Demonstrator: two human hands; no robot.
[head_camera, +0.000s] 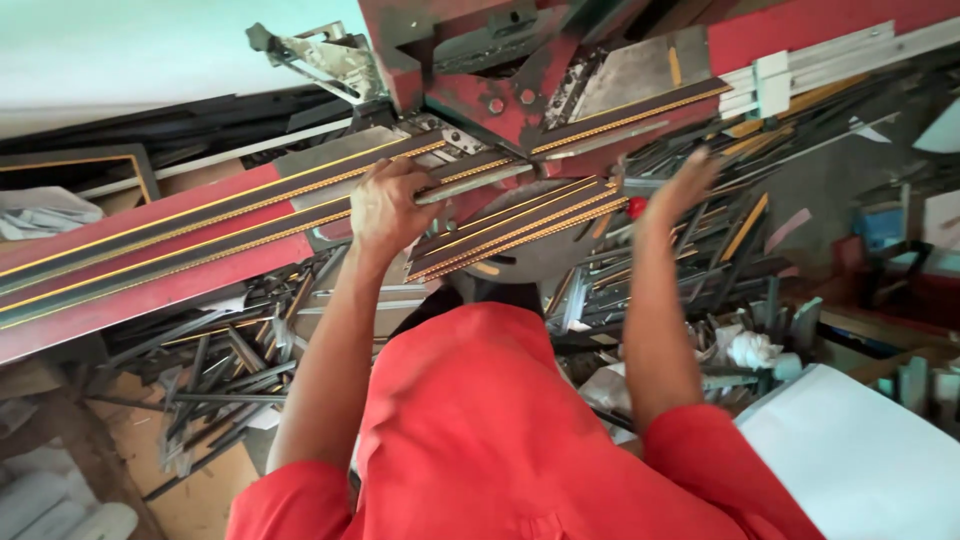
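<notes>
- left hand (385, 205) clamped down on dark gold-trimmed moulding strips (200, 235) at the red saw (480, 70)
- right hand (680, 185) blurry, fingers spread, holding nothing

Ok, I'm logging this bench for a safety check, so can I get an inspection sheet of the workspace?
Surface: red saw table, long and tilted in view.
Job's things: dark mouldings with gold edging lie along the table under the red saw head.
Clutter: pile of cut moulding scraps below; crumpled white rag.
Grippers: left hand presses on the mouldings; right hand blurred, open, by the mouldings' end.
Cables: nothing seen.
Surroundings: white sheet lower right; pale wall upper left.
</notes>
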